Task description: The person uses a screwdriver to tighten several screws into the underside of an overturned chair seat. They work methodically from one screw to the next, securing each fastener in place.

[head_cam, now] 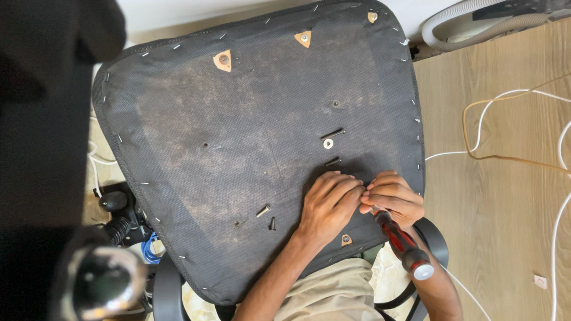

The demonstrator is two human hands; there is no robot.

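At the far left a dark, blurred chair part (28,163) fills the edge, with a black knobbed lever (113,203) beside it. The upturned seat base (184,120), covered in stapled black fabric, takes up the middle. On it lie two loose bolts (266,216), and further right a bolt with a washer (330,137). The left hand (328,204) rests flat on the fabric, fingers bent and touching the right hand, grasping nothing that shows. The right hand (393,197) is clenched around a red-and-black screwdriver (403,242), tip hidden under the fingers at the seat's near edge. White cables (561,130) trail over the wooden floor (514,232) at the right.
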